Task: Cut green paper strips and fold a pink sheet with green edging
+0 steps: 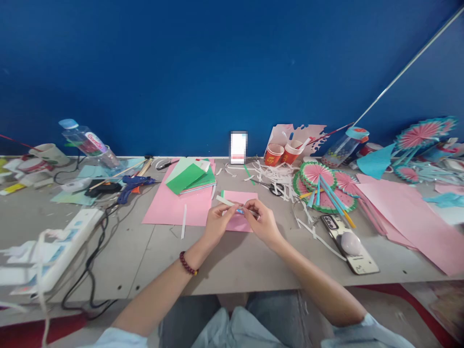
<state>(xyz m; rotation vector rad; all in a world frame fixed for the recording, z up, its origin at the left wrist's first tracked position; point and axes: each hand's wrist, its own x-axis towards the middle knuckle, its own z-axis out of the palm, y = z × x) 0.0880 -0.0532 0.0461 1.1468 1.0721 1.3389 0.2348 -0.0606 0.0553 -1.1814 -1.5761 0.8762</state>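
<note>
My left hand [216, 221] and my right hand [261, 220] meet over the table's middle, fingers pinched on a thin white paper strip [225, 201] with a blue bit where the fingertips meet. Under the hands lies a small pink sheet [242, 197]. A large pink sheet [172, 205] lies to the left with a stack of green and white paper [190, 177] on it. A red bead bracelet [187, 264] circles my left wrist.
Scissors [272, 186] and white paper scraps lie right of the hands, then watermelon paper fans [321, 186], red paper cups [282, 153] and a phone [350, 244]. A blue glue gun [135, 186], a power strip [60, 251], cables and a bottle [89, 142] crowd the left. A blue wall stands behind.
</note>
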